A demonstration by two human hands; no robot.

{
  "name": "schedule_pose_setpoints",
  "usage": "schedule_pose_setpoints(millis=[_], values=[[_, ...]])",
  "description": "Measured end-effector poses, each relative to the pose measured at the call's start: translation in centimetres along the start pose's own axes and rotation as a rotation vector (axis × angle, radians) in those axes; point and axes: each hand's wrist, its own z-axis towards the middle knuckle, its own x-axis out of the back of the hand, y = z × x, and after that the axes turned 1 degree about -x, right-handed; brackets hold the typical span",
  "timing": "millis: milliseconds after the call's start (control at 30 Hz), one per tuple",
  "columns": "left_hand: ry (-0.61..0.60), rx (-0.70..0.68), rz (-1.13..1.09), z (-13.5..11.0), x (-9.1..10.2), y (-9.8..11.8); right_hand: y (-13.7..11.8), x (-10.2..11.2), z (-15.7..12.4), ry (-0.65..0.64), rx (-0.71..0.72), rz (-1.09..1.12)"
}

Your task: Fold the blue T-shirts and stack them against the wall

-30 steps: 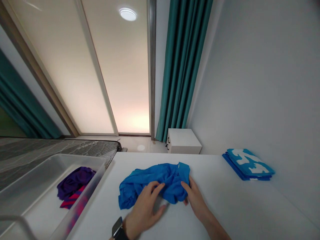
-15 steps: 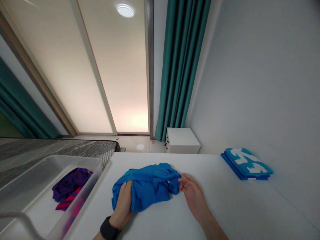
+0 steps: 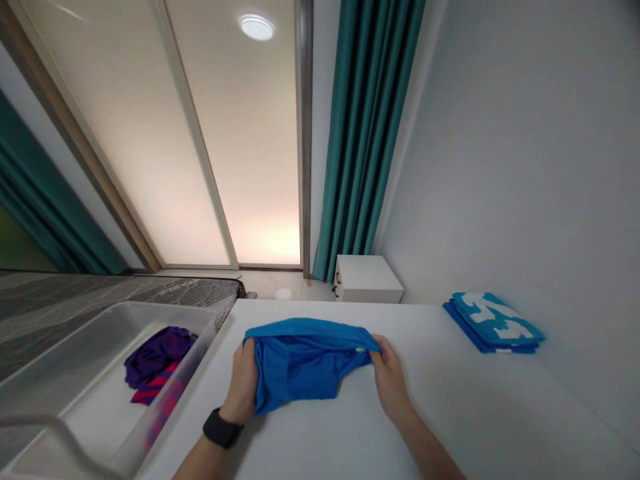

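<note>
A blue garment (image 3: 305,363), its exact kind unclear, is stretched sideways between my two hands over the white table (image 3: 330,440). My left hand (image 3: 244,380), with a black band on the wrist, is closed on its left end. At the opposite end my right hand (image 3: 390,373) pinches a corner, where a small white tag shows. The upper edge is pulled nearly straight, and the lower part hangs loosely toward the tabletop. Fingertips of both hands are partly hidden by the fabric.
A clear plastic bin (image 3: 120,310) on the left holds crumpled purple cloth (image 3: 159,353) and pink-striped cloth (image 3: 156,387). Folded blue clothes (image 3: 495,323) are stacked at the right, by the wall. Beyond the table's far edge stands a white cabinet (image 3: 369,277).
The bunched blue garment has been spread wider and its top edge pulled taut. My right hand has closed on its right corner; my left hand has shifted up to the left end.
</note>
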Motion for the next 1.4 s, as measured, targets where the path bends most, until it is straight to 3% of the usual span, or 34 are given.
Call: schedule_pose_setpoints(millis=[67, 167, 267, 367, 433, 500, 600, 700, 800, 867, 933, 1033, 1167, 1267, 1400], values=[[0.038, -0.100, 0.125, 1.3, 0.6, -0.9, -1.8, 1.2, 0.2, 0.088, -0.107, 0.139], [-0.066, -0.215, 0.314, 2.5, 1.2, -1.8, -4.1, 2.4, 0.3, -0.087, -0.214, 0.146], [-0.135, -0.446, 0.516, 2.0, 1.3, -1.2, -4.8, 2.8, 0.5, -0.280, -0.134, -0.101], [-0.059, -0.756, 0.649, -0.3, 1.2, 0.4, -3.5, 3.2, 0.6, -0.261, -0.032, -0.346], [-0.174, -0.904, 0.634, -2.3, 1.0, 0.9, -2.0, 3.6, 0.4, -0.217, -0.060, -0.390], [-0.392, -0.977, 0.645, -4.4, 0.6, 0.7, -0.7, 3.9, 0.1, -0.179, -0.108, -0.367], [-0.714, -0.876, 0.802, -6.5, -0.2, -0.8, -0.2, 4.3, -0.6, -0.129, -0.136, -0.322], [-0.815, -0.687, 0.991, -6.4, -1.2, -2.4, -1.5, 4.6, -1.1, -0.257, -0.099, -0.364], [-0.744, -0.664, 1.043, -3.8, -2.8, -3.2, -2.6, 4.5, -1.9, -0.487, -0.048, -0.470], [-0.680, -0.709, 1.036, -1.2, -4.4, -3.3, -2.5, 4.0, -2.6, -0.534, 0.020, -0.577], [-0.634, -0.745, 0.973, 1.4, -6.4, -3.3, -1.7, 3.1, -3.3, -0.531, 0.148, -0.722], [-0.721, -0.762, 0.788, 4.4, -9.9, -3.2, -0.2, 1.8, -4.2, -0.530, 0.342, -0.931], [-0.770, -0.743, 0.678, 5.7, -13.1, -3.4, 0.6, 1.7, -4.4, -0.462, 0.434, -1.092], [-0.671, -0.649, 0.607, 5.6, -13.2, -3.6, 0.6, 3.3, -3.7, -0.335, 0.480, -1.213], [-0.443, -0.437, 0.475, 7.5, -10.8, -3.2, -0.2, 6.0, -1.5, -0.130, 0.464, -1.325]])
